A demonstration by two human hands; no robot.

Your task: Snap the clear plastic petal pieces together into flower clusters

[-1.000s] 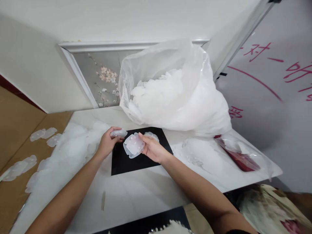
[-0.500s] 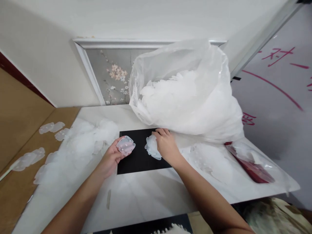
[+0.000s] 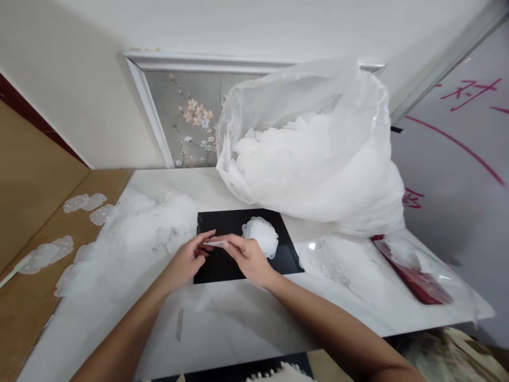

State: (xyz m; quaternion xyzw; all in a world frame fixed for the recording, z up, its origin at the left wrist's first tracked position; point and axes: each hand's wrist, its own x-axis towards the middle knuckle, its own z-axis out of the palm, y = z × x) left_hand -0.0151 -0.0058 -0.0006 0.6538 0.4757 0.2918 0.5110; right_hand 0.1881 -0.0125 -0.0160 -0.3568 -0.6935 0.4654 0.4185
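Note:
My left hand (image 3: 190, 260) and my right hand (image 3: 245, 257) meet over the black mat (image 3: 286, 254) on the white table (image 3: 238, 318). Between their fingertips they pinch one thin translucent plastic piece (image 3: 216, 243), seen almost edge-on. A small stack of the same scalloped translucent pieces (image 3: 262, 235) lies on the mat just right of my right hand. A heap of these pieces (image 3: 135, 233) spreads over the table to the left of my left hand.
A big clear plastic bag (image 3: 314, 154) full of white pieces stands behind the mat. More pieces (image 3: 345, 265) and a red packet in clear wrap (image 3: 413, 276) lie at the right. Several pieces (image 3: 79, 204) lie on the brown floor at left. A whiteboard (image 3: 457, 159) stands to the right.
My right hand left the small stack on the mat and came to my left hand. Both hands now hold one piece together; the camera shifted slightly.

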